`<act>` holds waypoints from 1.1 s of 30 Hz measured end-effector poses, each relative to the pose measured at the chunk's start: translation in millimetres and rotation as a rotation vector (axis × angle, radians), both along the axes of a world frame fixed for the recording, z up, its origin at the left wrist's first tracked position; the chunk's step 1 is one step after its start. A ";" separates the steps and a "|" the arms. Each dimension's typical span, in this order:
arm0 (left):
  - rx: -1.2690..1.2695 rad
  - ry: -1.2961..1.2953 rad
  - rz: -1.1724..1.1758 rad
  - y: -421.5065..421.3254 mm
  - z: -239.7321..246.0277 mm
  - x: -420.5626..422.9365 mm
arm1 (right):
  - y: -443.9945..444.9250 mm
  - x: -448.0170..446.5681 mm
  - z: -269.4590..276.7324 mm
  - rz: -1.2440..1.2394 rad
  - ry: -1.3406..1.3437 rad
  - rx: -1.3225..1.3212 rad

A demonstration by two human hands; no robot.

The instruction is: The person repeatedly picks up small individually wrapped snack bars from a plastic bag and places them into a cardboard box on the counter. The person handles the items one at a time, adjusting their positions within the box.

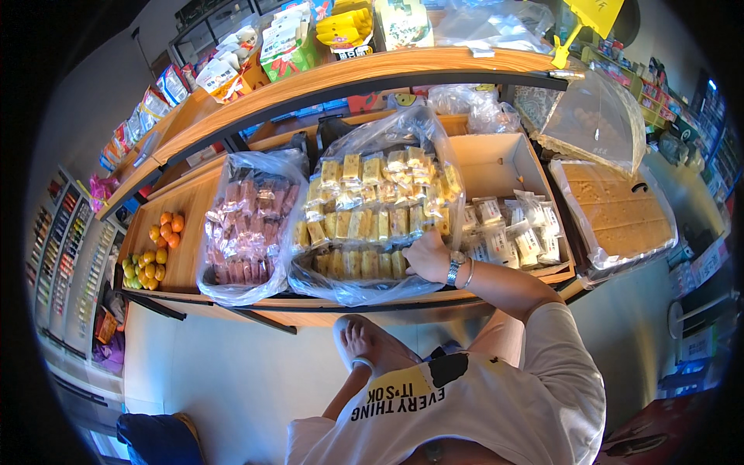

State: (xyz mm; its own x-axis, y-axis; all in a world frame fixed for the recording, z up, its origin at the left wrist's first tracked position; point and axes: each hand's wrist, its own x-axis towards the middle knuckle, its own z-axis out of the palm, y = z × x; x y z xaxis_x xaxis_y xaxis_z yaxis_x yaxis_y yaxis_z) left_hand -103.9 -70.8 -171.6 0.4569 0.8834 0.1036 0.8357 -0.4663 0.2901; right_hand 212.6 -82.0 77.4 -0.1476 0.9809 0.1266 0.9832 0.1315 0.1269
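My right hand (429, 257), with a metal watch and a bracelet at its wrist, reaches into the front right of a clear plastic bag (349, 293). The bag holds rows of individually wrapped yellow bar-shaped snacks (360, 224). Curled fingers touch the front rows, but the palm side is hidden, so whether a packet is in them is unclear. On my raised left knee rests my left hand (356, 340), its fingers slightly apart and holding nothing. Left of the yellow snacks, a second clear bag (247, 296) contains wrapped purplish bars (250, 221).
A cardboard box (488, 154) of white packets (500, 241) stands on the right. Beyond it is a plastic-covered tray of flat cake (619, 203). Oranges (168, 226) and yellow-green fruit (145, 270) lie left. A wooden shelf (349, 70) with boxed snacks overhangs the back.
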 end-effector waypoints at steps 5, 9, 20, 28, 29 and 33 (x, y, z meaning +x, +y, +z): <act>0.050 0.011 -0.018 1.3 -6.7 -1.1 | 2.9 0.1 -5.4 -0.023 -0.009 -0.036; 0.028 0.012 -0.016 0.0 -4.3 -0.5 | 2.9 1.9 -4.7 0.036 0.017 -0.040; -0.015 0.037 -0.032 -1.7 3.1 1.1 | -4.2 0.0 9.8 0.140 0.183 0.016; -0.028 0.054 -0.002 -2.5 5.1 1.7 | 0.8 2.8 4.0 0.210 0.195 0.074; 0.005 0.042 -0.012 -2.8 7.3 2.4 | 1.2 3.1 4.1 0.208 0.183 0.060; -0.006 0.054 -0.021 -4.3 16.9 5.1 | -3.1 4.1 7.6 0.204 0.371 0.076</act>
State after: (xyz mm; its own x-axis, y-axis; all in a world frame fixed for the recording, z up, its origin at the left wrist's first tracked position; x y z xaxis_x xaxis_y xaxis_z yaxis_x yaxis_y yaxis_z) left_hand -98.8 -75.1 -154.7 0.4804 0.8740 0.0731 0.8401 -0.4825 0.2477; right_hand 216.7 -85.2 85.0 -0.2681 0.9223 0.2782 0.9189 0.3316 -0.2138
